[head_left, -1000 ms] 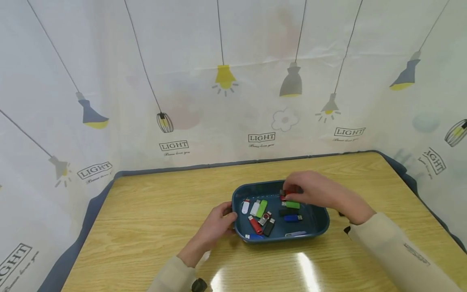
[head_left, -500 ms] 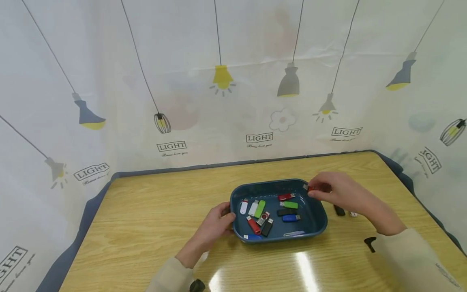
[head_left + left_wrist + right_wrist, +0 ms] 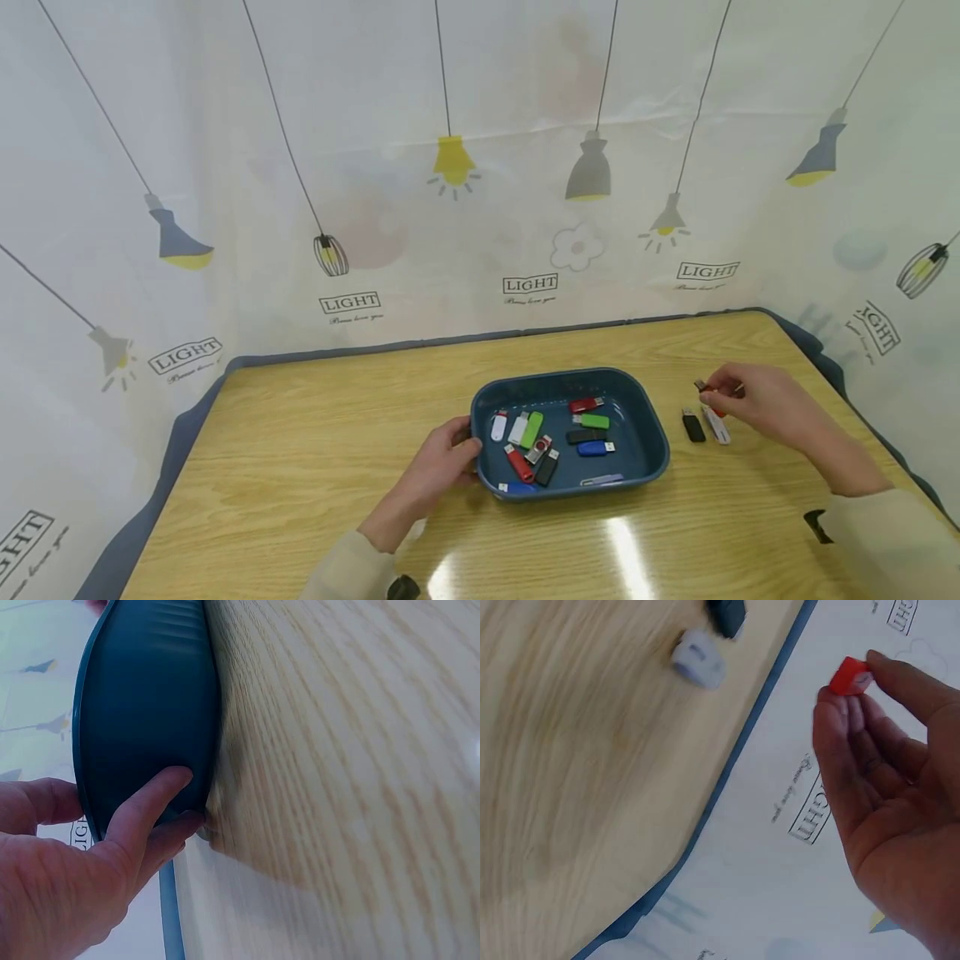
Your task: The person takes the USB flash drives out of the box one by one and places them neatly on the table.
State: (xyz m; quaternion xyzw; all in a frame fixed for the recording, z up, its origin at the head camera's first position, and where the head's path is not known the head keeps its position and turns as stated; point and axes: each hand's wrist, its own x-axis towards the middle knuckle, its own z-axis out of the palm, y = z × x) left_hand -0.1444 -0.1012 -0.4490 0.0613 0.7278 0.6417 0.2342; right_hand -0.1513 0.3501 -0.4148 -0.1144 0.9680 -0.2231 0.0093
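Observation:
A dark blue tray [image 3: 647, 400] with rounded corners holds several USB flash drives in red, green, black, blue, white and silver. My left hand [image 3: 438, 462] grips its left end, thumb at the rim and fingers against the outer wall [image 3: 142, 712]. Off to the tray's right, my right hand [image 3: 768, 404] pinches a red USB flash drive [image 3: 850, 677] between thumb and fingertips, metal plug pointing left in the head view. Below that hand a black USB flash drive [image 3: 693, 426] and a white one [image 3: 717, 427] lie side by side on the table.
The wooden table [image 3: 322, 442] ends at a printed curtain [image 3: 405, 208] behind it, which also hangs along both sides. Bright reflections show on the table near the front. Inside the tray, a green USB flash drive [image 3: 591, 422] is among those at the right.
My right hand has lifted the red USB flash drive out of the tray and carried it rightward over the table. The left hand stays on the tray's end.

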